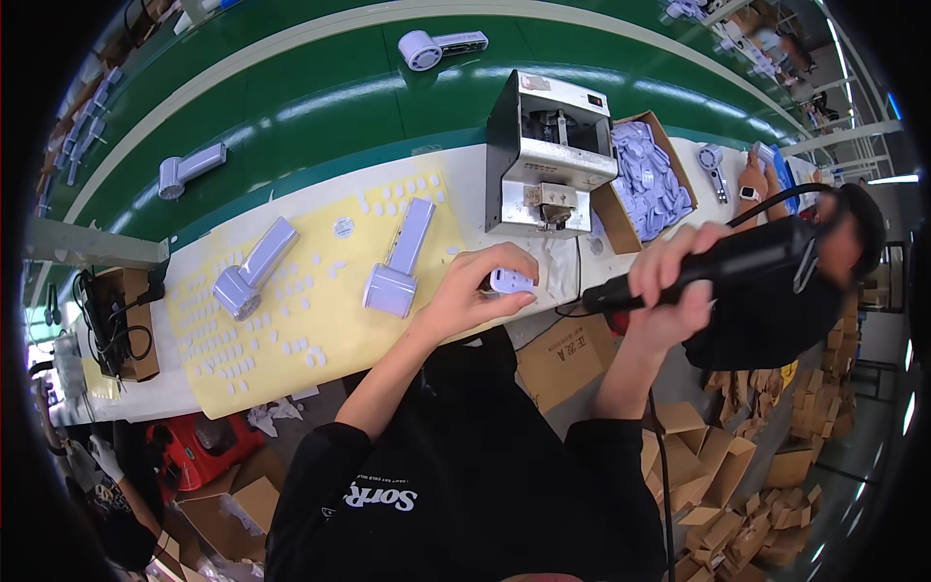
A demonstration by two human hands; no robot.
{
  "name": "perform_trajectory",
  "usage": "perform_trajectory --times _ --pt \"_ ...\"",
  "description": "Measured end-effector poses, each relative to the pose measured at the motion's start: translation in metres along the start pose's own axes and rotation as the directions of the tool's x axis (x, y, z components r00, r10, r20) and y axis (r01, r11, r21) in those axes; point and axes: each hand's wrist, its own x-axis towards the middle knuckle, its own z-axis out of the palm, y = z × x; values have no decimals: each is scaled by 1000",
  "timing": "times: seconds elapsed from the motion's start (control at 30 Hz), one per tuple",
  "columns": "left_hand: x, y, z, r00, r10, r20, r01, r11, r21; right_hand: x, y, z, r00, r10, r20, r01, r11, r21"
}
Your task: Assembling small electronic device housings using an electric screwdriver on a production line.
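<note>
My left hand [465,296] is closed round a lavender plastic part [511,280] at the table's near edge; small dark holes show on its end. My right hand [669,286] grips a black electric screwdriver [747,254], held sideways with its nose pointing left toward that part, a gap between them. Left of my left hand, a lavender dryer-shaped device [393,281] lies on a yellow sheet [339,339], with a second such device [254,272] farther left. Small white pieces [228,364] lie in rows on the sheet.
A metal screw feeder [553,165] stands beyond my hands, beside a carton [676,160] of lavender parts. The green conveyor belt [320,107] behind carries more devices. A co-worker [776,330] is close on the right. Cardboard boxes [693,446] crowd the floor; the screwdriver's cord [662,456] hangs down.
</note>
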Motion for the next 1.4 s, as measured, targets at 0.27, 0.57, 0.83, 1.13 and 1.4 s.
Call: perform_trajectory --times 0.27,0.57,0.83,1.13,1.4 --pt "4 -11 2 986 158 -55 -153 985 79 53 39 -2 981 -149 -123 136 984 -114" --pt "8 -14 4 987 139 -80 -136 990 41 47 83 -3 994 -94 -62 68 940 -333" --pt "9 -16 3 993 77 -91 -76 997 9 31 89 -4 990 -64 -128 52 994 -96" --pt "9 -16 2 997 40 -72 -38 999 37 20 39 8 998 58 -33 -55 993 102" --pt "9 -15 2 994 25 -102 -23 1000 21 47 1 58 953 -43 301 -36 968 250"
